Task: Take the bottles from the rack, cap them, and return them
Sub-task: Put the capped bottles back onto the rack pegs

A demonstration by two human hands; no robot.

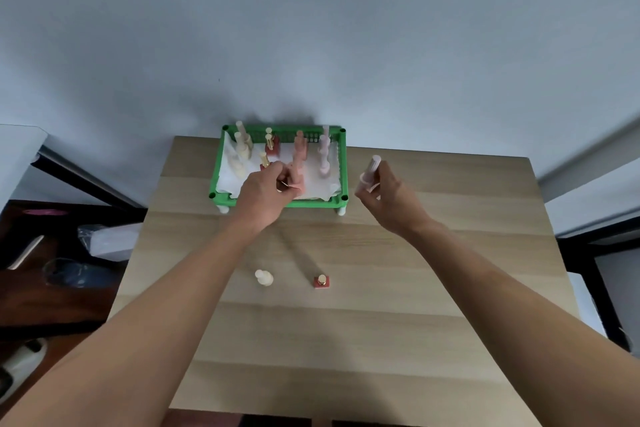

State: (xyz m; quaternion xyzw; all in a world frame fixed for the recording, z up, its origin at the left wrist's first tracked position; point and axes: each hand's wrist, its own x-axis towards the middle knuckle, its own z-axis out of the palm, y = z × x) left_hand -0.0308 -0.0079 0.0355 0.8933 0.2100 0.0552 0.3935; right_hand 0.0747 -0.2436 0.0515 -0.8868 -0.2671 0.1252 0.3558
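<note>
A green plastic rack (217, 163) with lattice walls and a white liner stands at the far edge of the wooden tabletop (381, 322). It holds cream bottles (242, 152) at its left, then red ones with gold caps (270, 146), pink ones (300, 149) and pale lilac ones (324, 156). The left hand (266, 194) reaches into the rack, fingers pinched on a pink bottle partly hidden behind them. Nearer, a cream bottle (264, 278) and a square red bottle (322, 281) stand apart. The right hand (388, 194), beside the rack, grips a blurred lilac bottle (370, 173).
</note>
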